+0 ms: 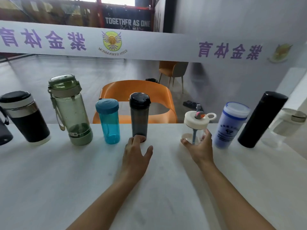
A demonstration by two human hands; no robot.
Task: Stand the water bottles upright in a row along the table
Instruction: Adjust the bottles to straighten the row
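Several bottles stand upright in a row near the far edge of the white table (83,180). From the left: a black flask with a white band (26,120), a tall green bottle (73,112), a blue bottle (109,122), a smoky grey bottle (139,117), a small clear bottle with a white lid and straw (196,125), a white-blue bottle (230,125), a black flask (262,120), a clear bottle (285,125). My left hand (136,155) lies open just in front of the grey bottle's base. My right hand (201,146) curls around the base of the small clear bottle.
A dark object (4,135) pokes in at the left edge. An orange chair (137,92) stands right behind the table, with another chair (172,70) further back. A white banner wall runs across the background.
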